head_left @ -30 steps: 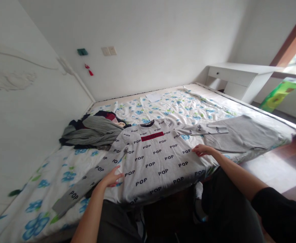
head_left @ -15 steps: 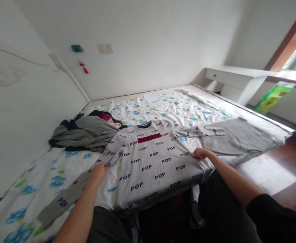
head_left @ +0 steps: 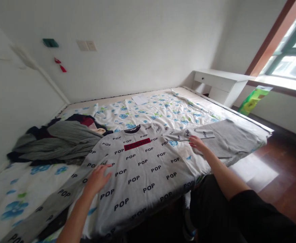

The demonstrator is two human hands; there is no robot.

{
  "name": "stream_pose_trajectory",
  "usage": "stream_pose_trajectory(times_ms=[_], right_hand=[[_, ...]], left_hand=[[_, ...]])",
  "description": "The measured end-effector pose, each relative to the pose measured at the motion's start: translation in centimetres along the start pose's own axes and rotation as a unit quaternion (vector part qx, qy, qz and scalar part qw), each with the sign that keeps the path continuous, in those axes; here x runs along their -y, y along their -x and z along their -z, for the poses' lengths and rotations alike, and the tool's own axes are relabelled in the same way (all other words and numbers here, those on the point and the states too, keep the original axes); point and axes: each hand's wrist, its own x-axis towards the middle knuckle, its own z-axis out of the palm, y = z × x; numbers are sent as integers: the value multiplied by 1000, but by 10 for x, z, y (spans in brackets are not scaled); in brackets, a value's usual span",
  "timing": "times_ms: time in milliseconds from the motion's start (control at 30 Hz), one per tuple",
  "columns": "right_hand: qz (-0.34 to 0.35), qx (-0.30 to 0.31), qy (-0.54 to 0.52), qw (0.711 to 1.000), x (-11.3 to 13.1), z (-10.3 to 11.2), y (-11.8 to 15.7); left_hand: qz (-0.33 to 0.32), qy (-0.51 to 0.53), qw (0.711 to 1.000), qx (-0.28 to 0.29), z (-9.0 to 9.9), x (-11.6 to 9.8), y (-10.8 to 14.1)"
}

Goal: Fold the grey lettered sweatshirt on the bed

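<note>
A grey long-sleeved sweatshirt (head_left: 138,168) with black "POP" lettering and a red chest strip lies spread on the bed, its neckline toward the wall and its hem hanging over the near edge. My left hand (head_left: 97,179) is over the sweatshirt's left side near the sleeve, fingers apart and holding nothing. At the right sleeve, my right hand (head_left: 196,143) hovers or rests with fingers spread; whether it touches the cloth I cannot tell. That sleeve overlaps a plain grey knitted garment (head_left: 229,138) lying flat to the right.
A heap of dark and grey clothes (head_left: 62,140) sits at the bed's left by the wall. A paper sheet (head_left: 140,99) lies on the flowered bedsheet (head_left: 153,113). Beyond the bed's right edge stand a white desk (head_left: 219,81) and a green bag (head_left: 254,100).
Both hands have let go of the sweatshirt's sides and opened. My right hand has moved up to the right sleeve. The view has turned right.
</note>
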Motion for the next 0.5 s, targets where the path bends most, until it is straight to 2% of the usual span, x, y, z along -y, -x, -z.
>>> stream_pose_trajectory(times_ms=[67,133,233,333,433,500], right_hand=[[-17,-108,-8,994,4,17,-17],[-50,-163,3,985,6,35,-31],[-71,-175,20,982,8,55,-48],[-61,-175,11,983,18,63,-62],[-25,-174,-13,984,41,70,-76],[33,-173,-60,982,59,81,-85]], left_hand=[[-31,-9,999,35,-17,-20,-2],[-42,-10,996,76,-33,-32,-4],[-36,-6,992,125,-48,-37,-9],[-33,14,989,144,-53,-31,-14],[-31,38,988,149,-52,-23,-17],[-30,47,987,153,-52,-19,-18]])
